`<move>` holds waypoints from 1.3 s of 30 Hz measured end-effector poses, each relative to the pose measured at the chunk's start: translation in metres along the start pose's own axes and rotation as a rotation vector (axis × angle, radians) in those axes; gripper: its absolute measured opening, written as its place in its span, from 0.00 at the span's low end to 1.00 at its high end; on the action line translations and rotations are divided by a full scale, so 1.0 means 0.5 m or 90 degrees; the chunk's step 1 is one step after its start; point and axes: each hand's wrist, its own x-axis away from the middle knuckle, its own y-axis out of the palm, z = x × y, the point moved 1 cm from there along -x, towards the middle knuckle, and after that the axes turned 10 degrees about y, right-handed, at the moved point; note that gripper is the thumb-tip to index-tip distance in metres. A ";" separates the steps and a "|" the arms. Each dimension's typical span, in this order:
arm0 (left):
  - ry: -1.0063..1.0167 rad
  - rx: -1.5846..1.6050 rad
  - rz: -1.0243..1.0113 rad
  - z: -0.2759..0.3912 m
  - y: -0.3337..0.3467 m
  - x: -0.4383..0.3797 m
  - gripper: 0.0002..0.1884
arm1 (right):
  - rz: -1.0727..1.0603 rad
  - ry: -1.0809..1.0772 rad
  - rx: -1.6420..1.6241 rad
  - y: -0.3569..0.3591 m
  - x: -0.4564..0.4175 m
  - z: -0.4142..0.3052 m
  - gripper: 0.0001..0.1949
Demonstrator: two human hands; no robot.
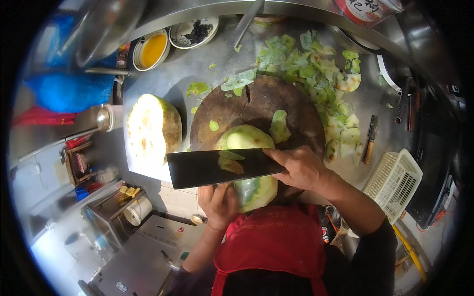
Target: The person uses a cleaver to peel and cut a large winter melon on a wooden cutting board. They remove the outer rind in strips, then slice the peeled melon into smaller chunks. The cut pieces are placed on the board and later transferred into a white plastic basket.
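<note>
In my right hand [301, 168] is a wide cleaver [200, 166], its dark blade lying across a large, partly peeled pale green melon or gourd [251, 137]. A patch of green skin shows on the side near my body. My left hand [219, 203] rests against the gourd's left side, its fingertips partly hidden under the blade. The gourd sits on a round wooden chopping block [229, 107] with a crack at its far edge. Loose peel pieces [280, 125] lie on the block. To the left stands a cut gourd piece [155, 129], its pale face in bright light.
Heaped green peelings [314, 70] cover the steel counter [148, 83] behind and right of the block. Two bowls [151, 50] [194, 32] stand at the back left. A wooden-handled knife [370, 140] and white plastic basket [394, 185] are at the right.
</note>
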 end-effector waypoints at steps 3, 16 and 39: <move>-0.017 0.006 -0.010 0.000 -0.001 0.009 0.14 | -0.020 -0.005 0.013 0.003 -0.005 0.007 0.26; -0.013 -0.031 0.024 0.001 0.010 0.007 0.17 | 0.029 0.106 -0.086 0.047 -0.025 0.006 0.16; 0.003 -0.022 0.020 -0.008 0.009 0.004 0.15 | -0.101 0.297 -0.341 -0.021 -0.043 0.082 0.13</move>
